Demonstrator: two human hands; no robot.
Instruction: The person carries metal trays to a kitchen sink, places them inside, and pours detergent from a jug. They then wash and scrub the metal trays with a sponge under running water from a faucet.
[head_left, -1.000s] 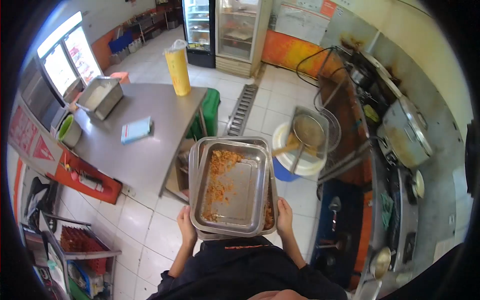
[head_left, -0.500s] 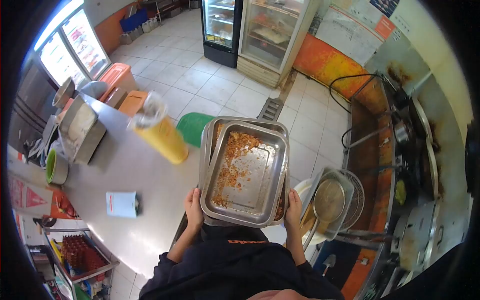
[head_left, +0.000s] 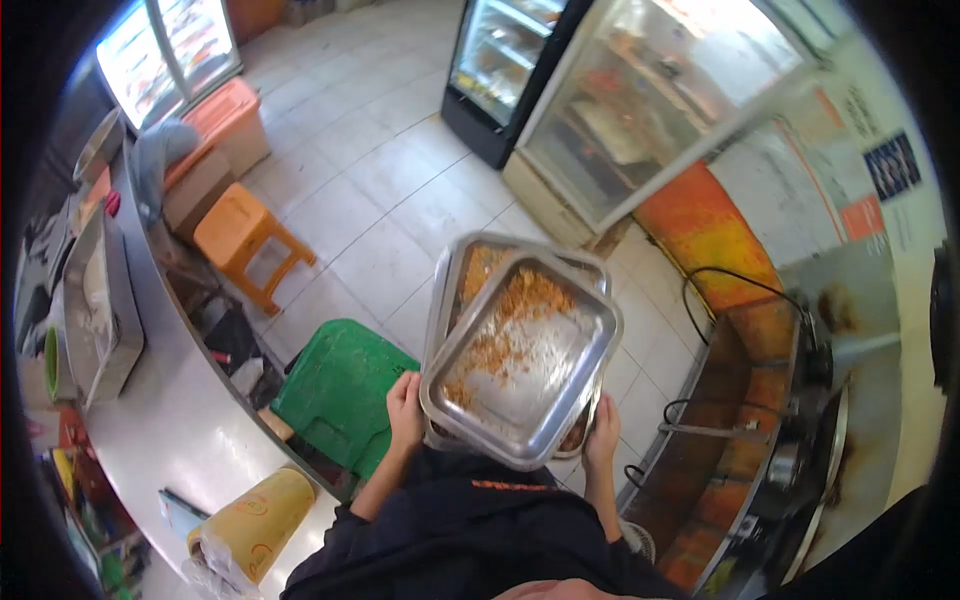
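A small stack of rectangular metal trays is held in front of my body. The top tray (head_left: 550, 365) lies askew over the lower tray (head_left: 436, 312), whose left and far edges stick out. Brown crumbs (head_left: 500, 350) are scattered across the top tray's floor, thickest at its far and left parts. More crumbs show in the lower tray. My left hand (head_left: 405, 408) grips the near left side of the stack, while my right hand (head_left: 602, 432) holds its right side. The fingers beneath the trays are hidden.
At left runs a steel counter (head_left: 170, 400) bearing a yellow wrapped roll (head_left: 265, 515). A green lidded bin (head_left: 335, 390) stands beside it, near an orange stool (head_left: 245, 235). Glass-door fridges (head_left: 650, 110) are ahead; cooking equipment (head_left: 790, 460) lines the right wall.
I have moved forward with the trays, past the yellow roll, and my view has turned. The fridges look closer, and the green bin shows more fully. Both hands keep their hold.
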